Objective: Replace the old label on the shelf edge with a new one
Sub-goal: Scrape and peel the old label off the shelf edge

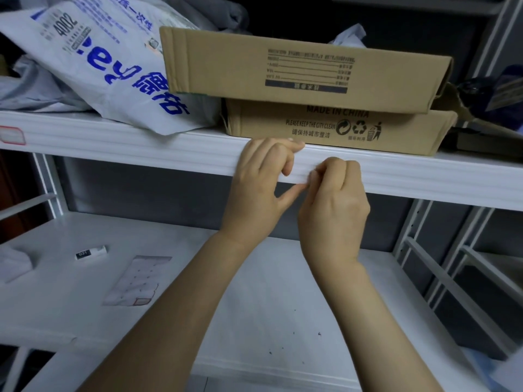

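Both my hands are up at the white shelf edge (424, 176). My left hand (260, 182) has its fingers curled over the top of the edge, thumb stretched toward the right hand. My right hand (334, 193) is curled, its fingertips pinching at a spot on the edge face; any label there is hidden by the fingers. A red-bordered label (11, 135) sticks on the same edge at the far left. A label sheet (135, 281) lies on the lower shelf.
Two flat cardboard boxes (311, 72) are stacked on the upper shelf just above my hands, with a white printed plastic bag (107, 63) to their left. On the lower shelf (254, 292) lie a small white tube (91, 252) and a crumpled paper (14, 264).
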